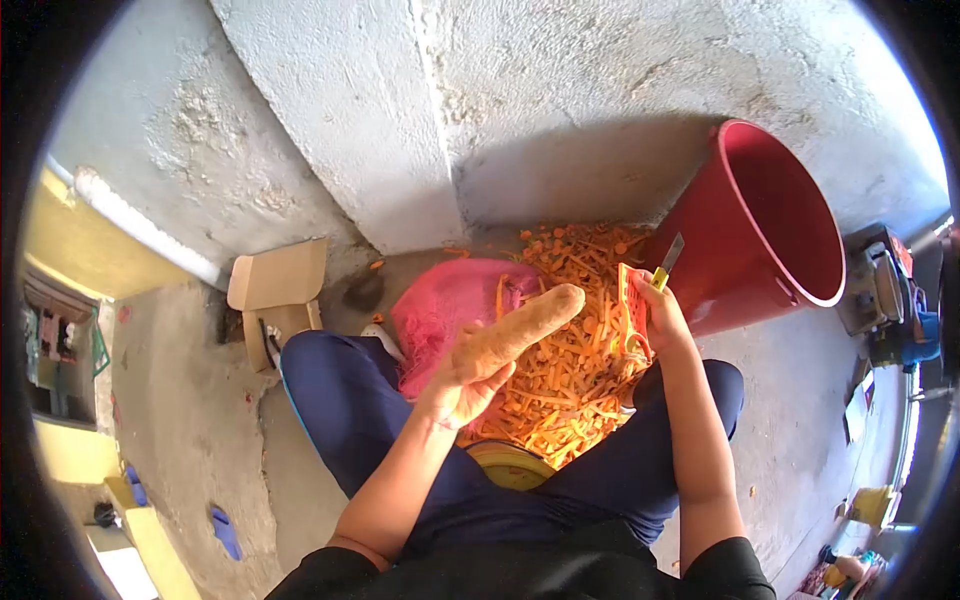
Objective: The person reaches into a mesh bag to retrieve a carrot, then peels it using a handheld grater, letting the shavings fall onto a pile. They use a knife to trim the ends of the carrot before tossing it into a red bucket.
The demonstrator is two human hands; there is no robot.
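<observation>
My left hand (468, 385) is wrapped round the thick end of a long, brownish-orange carrot (535, 328), which points up and to the right. A yellow-handled knife (661, 276) is in my right hand (662, 318), blade upward. The same hand is at a flat orange plastic piece with slots (632, 305), like a slicer or grater. Below and between both hands spreads a heap of orange peelings and cut pieces (570, 385). A yellow basin rim (510, 468) shows between my legs. Close to the left hand lies a pink mesh sack (430, 310).
A large red tub (700, 250) leans against the wall at the right. An open cardboard box (285, 310) stands left of my knee. Farther left, a blue slipper (225, 533) lies on the concrete floor (190, 400). Assorted items sit along the right edge.
</observation>
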